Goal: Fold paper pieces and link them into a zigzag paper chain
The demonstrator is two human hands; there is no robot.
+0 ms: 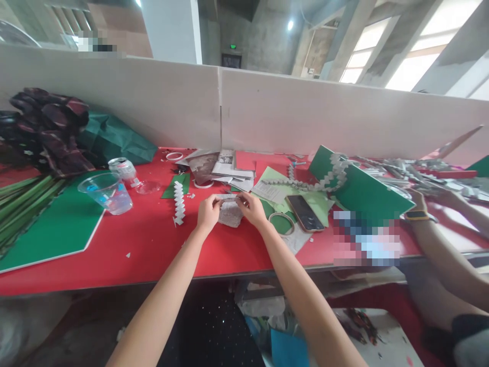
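Paper (231,217) — far end pinched by left hand (209,212) and right hand (251,208), probably to keep it taut — held midway between front and back edges of tabletop (153,250).

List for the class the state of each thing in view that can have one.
Left hand: closed on the pale strip
Right hand: closed on the same strip
Pale strip: held between both hands
Phone: face up, screen dark
Plastic cup: uncovered
Zigzag strip: folded, lying down
Right green board: standing on edge
Left green board: lying flat
Ceiling lamp: lit
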